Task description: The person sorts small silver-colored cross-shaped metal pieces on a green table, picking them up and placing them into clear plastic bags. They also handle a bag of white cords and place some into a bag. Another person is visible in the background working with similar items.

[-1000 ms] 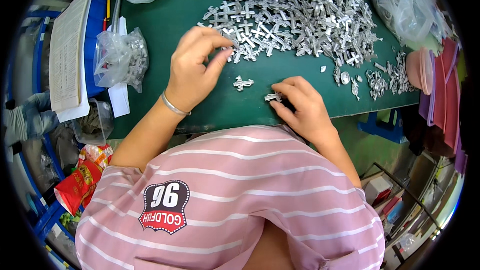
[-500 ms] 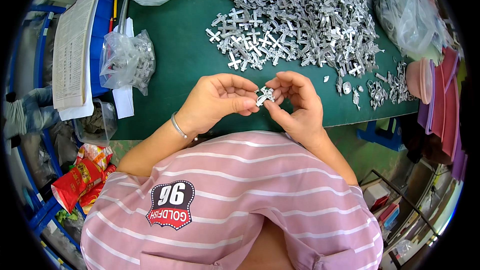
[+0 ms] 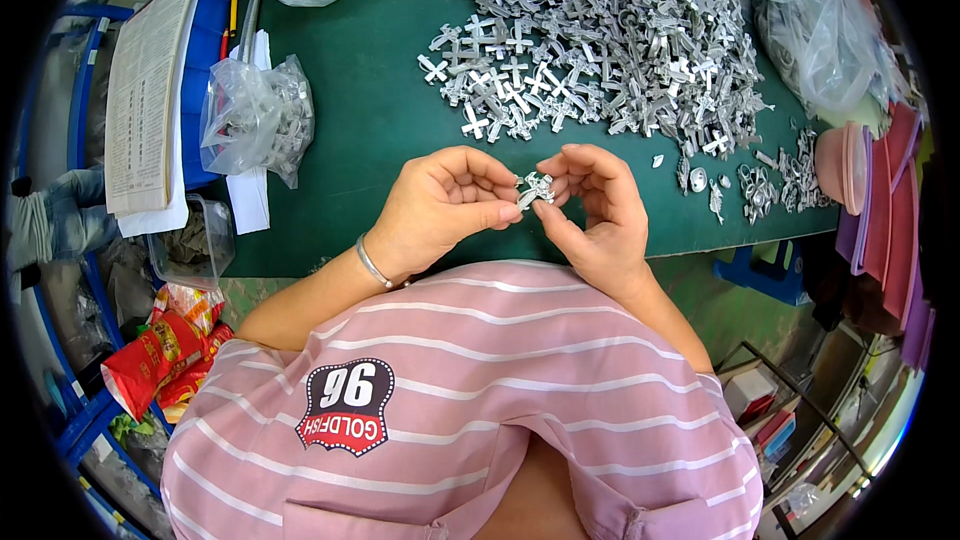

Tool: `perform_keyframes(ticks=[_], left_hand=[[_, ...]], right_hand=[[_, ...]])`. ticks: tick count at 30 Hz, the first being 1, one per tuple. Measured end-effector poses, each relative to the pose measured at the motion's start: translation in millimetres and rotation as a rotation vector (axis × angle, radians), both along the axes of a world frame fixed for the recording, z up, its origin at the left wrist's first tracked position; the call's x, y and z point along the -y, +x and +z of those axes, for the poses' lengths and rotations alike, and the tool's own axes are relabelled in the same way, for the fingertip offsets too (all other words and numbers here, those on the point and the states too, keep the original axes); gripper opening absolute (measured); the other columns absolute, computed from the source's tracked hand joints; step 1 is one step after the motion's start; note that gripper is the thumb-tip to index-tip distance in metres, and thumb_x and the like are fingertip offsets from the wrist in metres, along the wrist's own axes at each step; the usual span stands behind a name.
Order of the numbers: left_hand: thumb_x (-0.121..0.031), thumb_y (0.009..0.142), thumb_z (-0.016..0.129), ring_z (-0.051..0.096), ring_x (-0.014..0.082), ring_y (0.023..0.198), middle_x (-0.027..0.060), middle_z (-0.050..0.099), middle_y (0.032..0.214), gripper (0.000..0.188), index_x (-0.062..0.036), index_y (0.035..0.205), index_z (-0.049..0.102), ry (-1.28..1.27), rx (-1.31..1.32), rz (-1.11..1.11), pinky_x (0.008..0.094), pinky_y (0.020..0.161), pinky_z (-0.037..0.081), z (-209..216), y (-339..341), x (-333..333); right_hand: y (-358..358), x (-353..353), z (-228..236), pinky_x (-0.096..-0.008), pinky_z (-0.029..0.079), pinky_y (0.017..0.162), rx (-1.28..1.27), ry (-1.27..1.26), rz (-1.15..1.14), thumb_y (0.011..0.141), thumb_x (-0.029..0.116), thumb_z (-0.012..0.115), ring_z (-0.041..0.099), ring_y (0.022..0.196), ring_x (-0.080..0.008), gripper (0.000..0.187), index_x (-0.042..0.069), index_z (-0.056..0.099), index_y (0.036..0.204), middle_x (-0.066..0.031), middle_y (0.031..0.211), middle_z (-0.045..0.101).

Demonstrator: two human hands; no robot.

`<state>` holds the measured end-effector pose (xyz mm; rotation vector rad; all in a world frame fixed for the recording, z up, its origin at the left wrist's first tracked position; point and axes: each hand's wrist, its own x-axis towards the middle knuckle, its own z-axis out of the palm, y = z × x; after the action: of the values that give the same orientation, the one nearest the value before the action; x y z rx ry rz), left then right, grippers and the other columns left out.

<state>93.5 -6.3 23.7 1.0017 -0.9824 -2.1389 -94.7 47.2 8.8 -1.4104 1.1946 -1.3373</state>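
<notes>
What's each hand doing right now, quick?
Left hand: closed, fingertips pinching the small metal cross.
Right hand: closed, pinching the same cross from the other side.

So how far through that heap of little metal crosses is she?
Both hands, left hand and right hand, pinch one small metal cross piece above the green table. A few small bits lie apart to the right, maybe finished. The big pile of crosses looks untouched, so most seems left.
</notes>
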Motion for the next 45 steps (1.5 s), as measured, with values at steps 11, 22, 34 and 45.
perform_keyframes(ticks=[11,22,34,45], left_hand=[[-0.002,0.086,0.064,0.067,0.0204,0.085,0.0134,0.066,0.092,0.016,0.0038,0.1,0.059,0.042,0.051,-0.005,0.0311,0.074,0.057,-1,1,0],[-0.005,0.095,0.05,0.065,0.0172,0.081,0.0133,0.064,0.098,0.019,0.0026,0.112,0.053,-0.523,0.059,0.445,0.026,0.071,0.054,38,57,13],[-0.02,0.072,0.076,0.053,0.0386,0.105,0.0199,0.056,0.108,0.045,0.0016,0.107,0.056,-1.252,1.163,0.423,0.0413,0.092,0.043,45,140,33],[-0.011,0.072,0.07,0.056,0.0309,0.082,0.0092,0.055,0.084,0.02,-0.0054,0.08,0.053,-1.427,0.952,0.389,0.0408,0.071,0.043,29,148,29]], right_hand=[[6,0,2,-0.0253,0.051,0.072,-0.024,-0.024,-0.043,0.074,-0.007,0.071,0.061,0.082,-0.0143,0.051,-0.002,0.05,0.12,-0.0119,0.101,0.062],[11,10,14,-0.0261,0.05,0.073,-0.078,0.024,-0.044,0.082,-0.008,0.06,0.06,0.083,-0.018,0.016,-0.005,0.06,0.098,-0.0141,0.096,0.063],[122,141,48,-0.0269,0.047,0.06,-0.171,-0.062,0.428,0.085,0.007,0.064,0.058,0.072,-0.016,0.025,-0.003,0.058,0.107,-0.0114,0.093,0.063],[188,190,46,-0.0194,0.032,0.047,-0.042,-0.018,0.482,0.091,0.015,0.06,0.043,0.054,-0.003,0.015,0.001,0.061,0.089,0.0035,0.066,0.054]])
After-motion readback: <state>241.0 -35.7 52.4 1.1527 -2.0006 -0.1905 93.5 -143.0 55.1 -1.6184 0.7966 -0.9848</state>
